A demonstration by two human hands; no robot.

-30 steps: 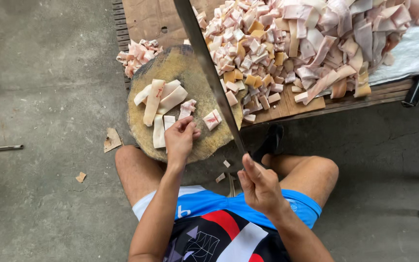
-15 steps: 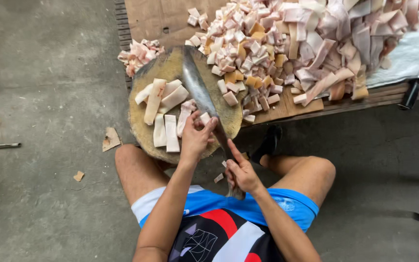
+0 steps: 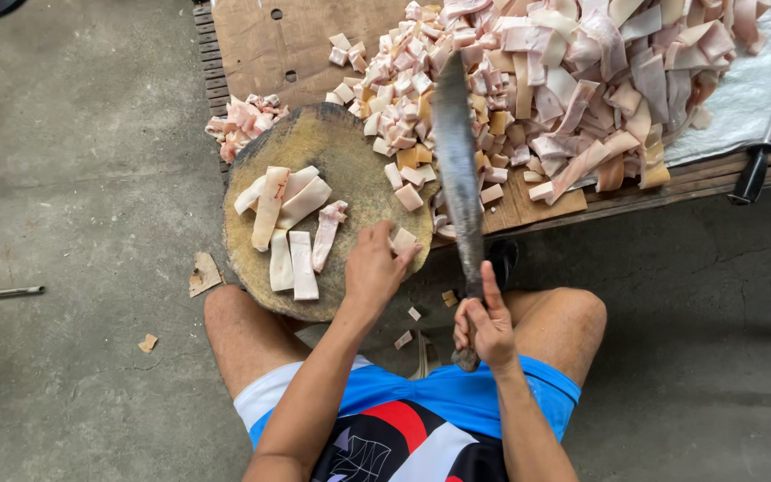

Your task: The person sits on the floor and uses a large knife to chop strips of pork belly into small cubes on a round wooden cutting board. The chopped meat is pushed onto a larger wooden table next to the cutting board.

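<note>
A round wooden chopping block [image 3: 314,147] stands on the floor between my knees. Long pale strips of pork skin and fat [image 3: 286,225] lie on its left part. My left hand [image 3: 377,268] rests on the block's near right edge, fingers on a small cut piece [image 3: 402,240]. My right hand [image 3: 485,323] grips the handle of a long cleaver [image 3: 457,170], its blade raised and pointing away over the block's right rim.
A low wooden pallet [image 3: 269,45] behind the block carries a big heap of cut cubes and strips [image 3: 546,80]. A smaller pile [image 3: 244,120] lies left of the block. A dark-handled sharpening rod [image 3: 765,134] rests at right. Scraps dot the concrete floor.
The cleaver came down onto the block beside my left hand, then lifted again and swung to the right. My left hand shifted slightly right along the block's edge.
</note>
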